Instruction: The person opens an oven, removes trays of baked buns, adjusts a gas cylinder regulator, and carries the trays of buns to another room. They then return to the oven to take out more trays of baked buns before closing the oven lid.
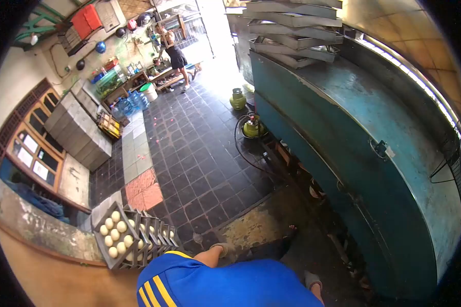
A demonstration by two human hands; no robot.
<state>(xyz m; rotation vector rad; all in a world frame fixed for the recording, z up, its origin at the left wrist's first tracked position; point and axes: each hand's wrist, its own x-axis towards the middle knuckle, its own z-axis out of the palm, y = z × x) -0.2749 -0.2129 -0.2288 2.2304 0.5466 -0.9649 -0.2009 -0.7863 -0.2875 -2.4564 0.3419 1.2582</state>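
My left hand [227, 249], in what looks like a grey glove, hangs low in front of my blue shirt [241, 286]. Its fingers are too small and blurred to read, and I see nothing held in it. My right hand [312, 280], also covered in grey, is down at the right side of the shirt with its fingers indistinct. To the left of my left hand stands a stack of trays [132, 252]. Round pale dough balls [115, 235] sit in rows in the front tray, and more show between the trays behind it.
A long blue-green metal oven [343, 153] fills the right, with stacked empty metal trays [294, 30] on top. Green gas cylinders [237, 100] and a hose [239, 146] are on the dark tiled floor [189, 153]. A person [176, 56] stands far back.
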